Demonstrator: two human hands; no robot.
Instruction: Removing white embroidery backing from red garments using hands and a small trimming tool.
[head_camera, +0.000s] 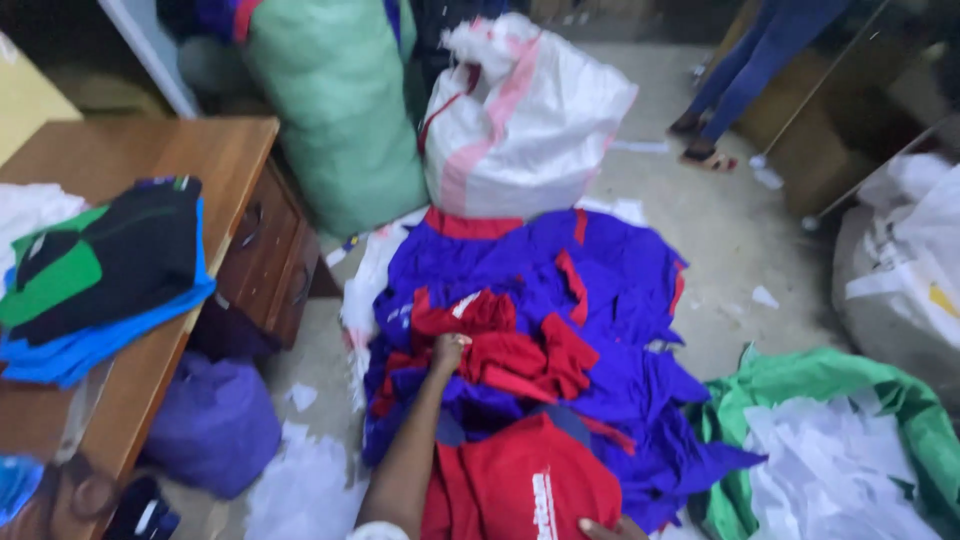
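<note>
1. At the bottom edge, right hand only partly in view, fingertips resting on a folded red garment with white trim; whether clenched or merely laid flat cannot be told
2. Just beyond, left hand at the end of an outstretched arm, fingers closed around a crumpled red garment lying on top of the heap
3. Underneath and all around, a wide pile of blue garments with red trim, spread loose over the floor; judging by this, most of the heap not yet sorted, only the one red piece near the body gathered
4. To the left, a wooden desk bearing a small folded stack of dark, green and blue clothing, seemingly already dealt with
5. Farther back, a white and pink sack and a green sack, standing upright
6. Farthest, legs of another person in blue trousers
</note>
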